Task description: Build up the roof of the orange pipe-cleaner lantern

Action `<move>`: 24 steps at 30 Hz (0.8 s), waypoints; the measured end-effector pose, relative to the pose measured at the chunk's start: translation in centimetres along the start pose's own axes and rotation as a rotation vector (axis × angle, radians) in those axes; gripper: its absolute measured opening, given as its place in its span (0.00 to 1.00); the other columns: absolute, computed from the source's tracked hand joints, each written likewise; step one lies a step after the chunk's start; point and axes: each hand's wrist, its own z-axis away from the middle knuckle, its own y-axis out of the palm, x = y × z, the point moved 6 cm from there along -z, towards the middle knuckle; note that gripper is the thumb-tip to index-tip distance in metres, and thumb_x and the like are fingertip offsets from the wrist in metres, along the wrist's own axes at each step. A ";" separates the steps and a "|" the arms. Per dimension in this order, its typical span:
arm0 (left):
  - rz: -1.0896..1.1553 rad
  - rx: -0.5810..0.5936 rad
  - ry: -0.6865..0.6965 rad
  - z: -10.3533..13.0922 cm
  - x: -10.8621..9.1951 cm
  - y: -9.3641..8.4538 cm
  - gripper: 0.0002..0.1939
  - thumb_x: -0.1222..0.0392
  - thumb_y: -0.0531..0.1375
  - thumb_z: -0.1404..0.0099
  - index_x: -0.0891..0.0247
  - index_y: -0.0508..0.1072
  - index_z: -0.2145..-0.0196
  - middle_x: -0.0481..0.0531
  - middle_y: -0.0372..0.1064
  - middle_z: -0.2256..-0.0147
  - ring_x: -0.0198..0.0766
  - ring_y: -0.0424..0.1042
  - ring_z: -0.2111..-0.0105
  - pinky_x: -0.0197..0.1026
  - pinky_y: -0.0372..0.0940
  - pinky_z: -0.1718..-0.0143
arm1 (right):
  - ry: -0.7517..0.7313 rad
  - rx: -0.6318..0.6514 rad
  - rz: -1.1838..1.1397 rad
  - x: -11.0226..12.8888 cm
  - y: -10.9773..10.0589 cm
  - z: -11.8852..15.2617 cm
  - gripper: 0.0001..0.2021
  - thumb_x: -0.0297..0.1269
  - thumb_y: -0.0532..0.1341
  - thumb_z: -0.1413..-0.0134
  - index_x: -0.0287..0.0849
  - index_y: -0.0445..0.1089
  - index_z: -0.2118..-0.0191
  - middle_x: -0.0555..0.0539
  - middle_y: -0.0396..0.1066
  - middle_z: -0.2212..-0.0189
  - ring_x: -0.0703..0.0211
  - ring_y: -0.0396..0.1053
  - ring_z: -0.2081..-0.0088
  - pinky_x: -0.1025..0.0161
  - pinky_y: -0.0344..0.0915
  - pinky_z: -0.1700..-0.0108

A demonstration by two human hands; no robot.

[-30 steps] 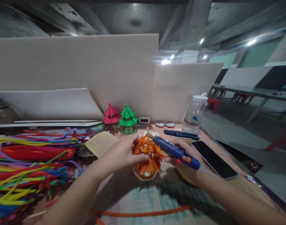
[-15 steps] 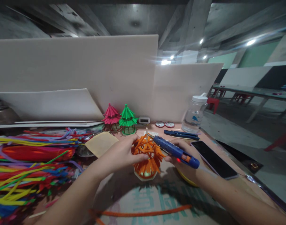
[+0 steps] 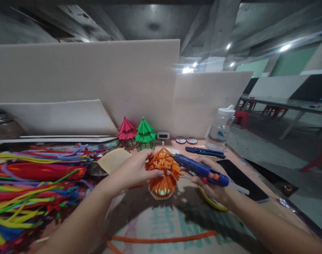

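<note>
My left hand (image 3: 136, 168) grips the side of an orange pipe-cleaner pavilion (image 3: 164, 183), thumb across its front. A pale stick rises from the pavilion's open, lattice-like top, and its base is a light many-sided plate. In my right hand (image 3: 210, 181) is a blue glue gun (image 3: 200, 168), its nozzle pointing left at the upper part of the pavilion. Whether the tip touches the orange strips I cannot tell. Nearer to me lies an orange pipe cleaner (image 3: 163, 240) on the printed cardboard surface.
Finished pink (image 3: 126, 128) and green (image 3: 145, 134) pavilions stand behind. Bundled coloured pipe cleaners (image 3: 36, 176) cover the left. At right are a water jug (image 3: 220, 128), a dark blue tool (image 3: 205, 152), a phone (image 3: 242, 181) and a yellow ring (image 3: 212, 201). White boards (image 3: 97, 77) stand at the back.
The orange pavilion has shifted slightly left and up in view with my left hand. The glue gun has moved a little to the right, its nozzle still near the pavilion's top.
</note>
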 end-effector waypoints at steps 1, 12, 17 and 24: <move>-0.003 0.000 -0.010 -0.1 0.2 -0.1 0.22 0.41 0.63 0.43 0.59 0.69 0.59 0.47 0.69 0.66 0.41 0.69 0.68 0.38 0.59 0.69 | 0.020 0.029 -0.007 0.2 -0.1 -0.2 0.17 0.54 0.62 0.43 0.44 0.67 0.66 0.47 0.73 0.70 0.55 0.70 0.69 0.62 0.66 0.65; -0.061 -0.018 -0.045 -0.2 0.4 -1.1 0.22 0.43 0.63 0.43 0.61 0.69 0.58 0.48 0.71 0.65 0.41 0.70 0.68 0.39 0.59 0.67 | 0.050 0.129 0.013 0.1 -0.5 -0.6 0.20 0.56 0.63 0.46 0.44 0.66 0.61 0.48 0.69 0.68 0.57 0.67 0.68 0.63 0.63 0.66; -0.082 -0.021 -0.025 -0.1 0.5 -1.1 0.22 0.42 0.63 0.42 0.60 0.69 0.58 0.47 0.71 0.65 0.40 0.70 0.69 0.39 0.58 0.67 | 0.063 0.134 0.033 0.2 -0.3 -0.7 0.20 0.56 0.64 0.47 0.45 0.66 0.60 0.50 0.68 0.70 0.59 0.66 0.71 0.64 0.62 0.69; -0.082 -0.028 -0.014 -0.1 0.6 -0.9 0.23 0.41 0.63 0.43 0.60 0.69 0.58 0.48 0.71 0.64 0.41 0.71 0.67 0.39 0.59 0.66 | 0.055 0.134 0.050 -0.2 -0.1 -0.6 0.18 0.52 0.65 0.46 0.45 0.67 0.59 0.49 0.70 0.67 0.58 0.68 0.68 0.64 0.64 0.66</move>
